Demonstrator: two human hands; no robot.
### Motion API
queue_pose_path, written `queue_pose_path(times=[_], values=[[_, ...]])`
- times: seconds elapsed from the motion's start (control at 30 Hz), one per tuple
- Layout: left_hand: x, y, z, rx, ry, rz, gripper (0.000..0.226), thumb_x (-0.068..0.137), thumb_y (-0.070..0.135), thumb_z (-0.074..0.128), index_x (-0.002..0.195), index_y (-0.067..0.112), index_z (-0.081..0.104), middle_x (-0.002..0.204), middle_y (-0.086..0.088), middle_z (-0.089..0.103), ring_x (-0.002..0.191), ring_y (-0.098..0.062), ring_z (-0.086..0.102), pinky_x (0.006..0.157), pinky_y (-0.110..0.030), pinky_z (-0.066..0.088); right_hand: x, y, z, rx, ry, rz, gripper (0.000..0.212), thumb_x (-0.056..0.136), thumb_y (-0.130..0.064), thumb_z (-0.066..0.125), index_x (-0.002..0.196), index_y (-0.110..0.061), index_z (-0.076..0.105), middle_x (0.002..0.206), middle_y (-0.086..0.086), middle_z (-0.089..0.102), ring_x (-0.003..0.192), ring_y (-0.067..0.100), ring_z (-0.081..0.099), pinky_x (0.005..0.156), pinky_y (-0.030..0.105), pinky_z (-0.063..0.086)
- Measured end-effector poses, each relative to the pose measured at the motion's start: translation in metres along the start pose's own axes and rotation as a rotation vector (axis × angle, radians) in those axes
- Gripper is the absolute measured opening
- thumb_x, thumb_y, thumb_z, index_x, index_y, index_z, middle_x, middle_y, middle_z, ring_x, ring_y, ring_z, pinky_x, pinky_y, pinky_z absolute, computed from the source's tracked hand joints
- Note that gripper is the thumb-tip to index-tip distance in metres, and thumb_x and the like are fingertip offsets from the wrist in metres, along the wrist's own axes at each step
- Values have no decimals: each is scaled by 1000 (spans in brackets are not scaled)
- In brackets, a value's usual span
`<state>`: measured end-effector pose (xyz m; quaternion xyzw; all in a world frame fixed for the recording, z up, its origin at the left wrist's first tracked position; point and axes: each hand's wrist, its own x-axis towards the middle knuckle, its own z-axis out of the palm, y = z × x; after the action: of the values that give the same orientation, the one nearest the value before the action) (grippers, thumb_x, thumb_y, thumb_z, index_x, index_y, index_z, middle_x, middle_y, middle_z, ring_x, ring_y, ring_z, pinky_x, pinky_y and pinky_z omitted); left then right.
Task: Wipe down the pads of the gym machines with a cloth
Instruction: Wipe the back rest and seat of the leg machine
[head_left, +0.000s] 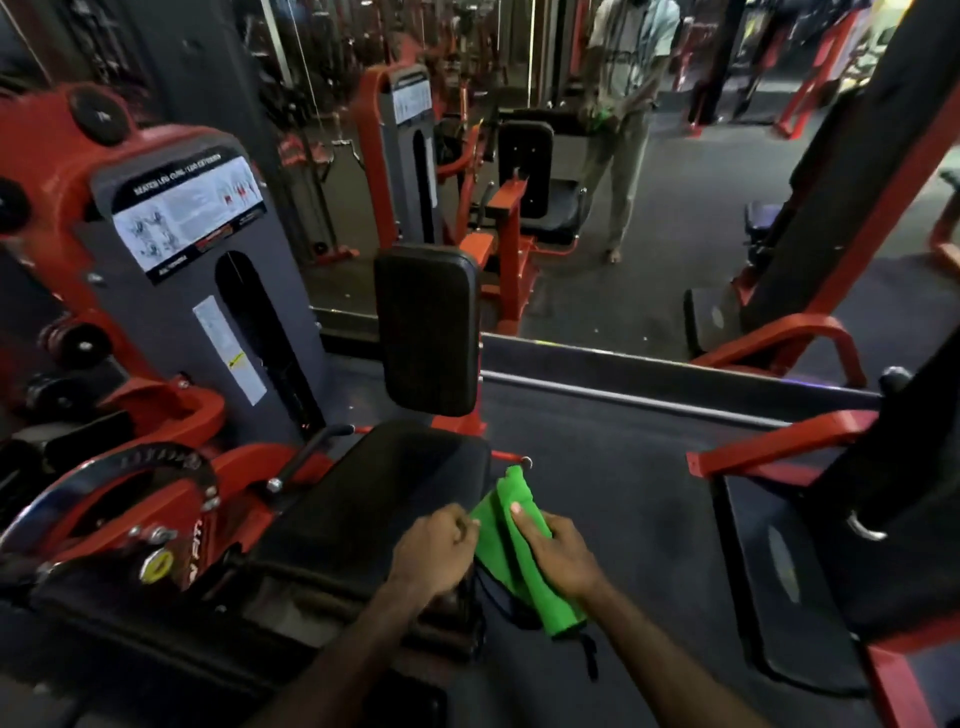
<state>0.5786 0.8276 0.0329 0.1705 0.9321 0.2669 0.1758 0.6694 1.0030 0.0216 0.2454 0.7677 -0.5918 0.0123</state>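
A bright green cloth (511, 561) hangs folded between my two hands, just right of the black seat pad (379, 493) of a red leg machine. My left hand (434, 553) pinches the cloth's left edge with curled fingers. My right hand (558, 553) grips the cloth from the right, thumb lying on top of it. The machine's upright black back pad (426, 327) stands beyond the seat, near a mirror.
The grey weight-stack cover (208, 291) with instruction labels rises at left, and a chrome-and-red adjustment disc (130, 493) sits beside the seat. A wall mirror ahead reflects a standing person (623, 104). Another red-framed machine with a black foot plate (779, 571) stands at right. Dark floor lies between.
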Motion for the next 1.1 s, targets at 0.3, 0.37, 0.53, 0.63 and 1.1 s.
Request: queue_pose_path(times=[0.3, 0.37, 0.53, 0.63, 1.1], values=[[31, 51, 24, -9, 56, -67, 23, 94, 48, 54, 97, 26, 61, 99, -2, 74, 102, -33, 68, 82, -39, 53, 37, 5, -42, -3, -71, -52, 50, 96, -64, 59, 65, -25, 66, 63, -11, 66, 61, 1, 59, 65, 26, 46], [42, 54, 25, -16, 65, -78, 23, 94, 48, 53, 96, 27, 61, 97, 0, 73, 99, -32, 68, 82, -38, 53, 50, 3, -47, -7, -85, -47, 56, 95, -68, 58, 72, -18, 68, 65, -7, 68, 63, 4, 61, 66, 28, 47], [78, 56, 22, -71, 125, -113, 18, 96, 47, 55, 96, 31, 62, 93, 6, 71, 97, -26, 68, 78, -33, 50, 89, -2, -52, -73, -106, -61, 59, 90, -76, 57, 82, -20, 75, 74, -4, 75, 69, 7, 69, 68, 29, 52], [122, 58, 10, -119, 171, -121, 20, 97, 50, 54, 99, 33, 63, 95, 7, 72, 97, -24, 69, 81, -35, 53, 127, -24, -57, -95, -116, -113, 62, 90, -77, 56, 82, -18, 73, 76, 1, 75, 68, 8, 69, 68, 32, 53], [305, 74, -76, -257, 441, -26, 38, 88, 65, 41, 99, 34, 60, 92, 10, 69, 86, -15, 67, 81, -40, 57, 305, -160, -70, -124, -105, -217, 58, 91, -75, 57, 88, -20, 75, 78, -5, 76, 70, 6, 69, 67, 29, 53]])
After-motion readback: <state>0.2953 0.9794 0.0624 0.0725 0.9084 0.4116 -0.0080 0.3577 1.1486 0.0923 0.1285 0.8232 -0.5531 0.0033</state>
